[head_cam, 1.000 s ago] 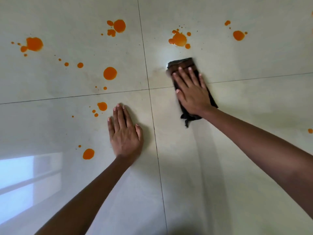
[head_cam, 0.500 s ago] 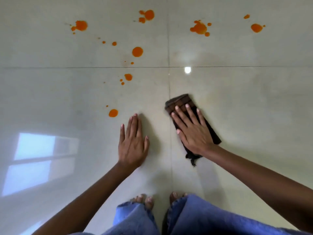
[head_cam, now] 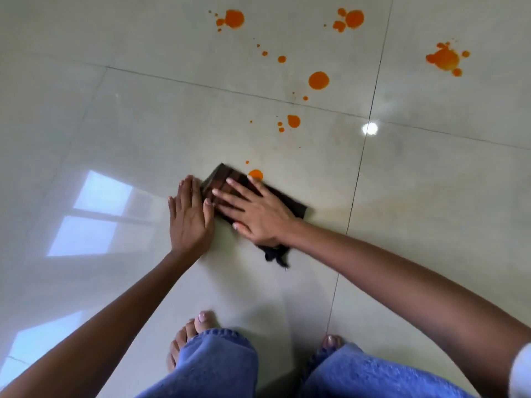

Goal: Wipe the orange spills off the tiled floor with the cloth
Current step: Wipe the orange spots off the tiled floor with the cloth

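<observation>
Dark brown folded cloth [head_cam: 221,175] now lies left of the grout line, its far edge at the nearest round orange spill [head_cam: 255,174].
Half a second ago it sat right of that line, apart from the left hand [head_cam: 189,216]; now that hand, flat with straight fingers, rests just beside it. The right hand [head_cam: 258,214], fingers spread and straight, presses the cloth down; a frayed corner pokes out under the wrist. Other orange spots dot the glossy pale tiled floor [head_cam: 431,196] beyond, and a window reflection [head_cam: 97,214] shines at left.
</observation>
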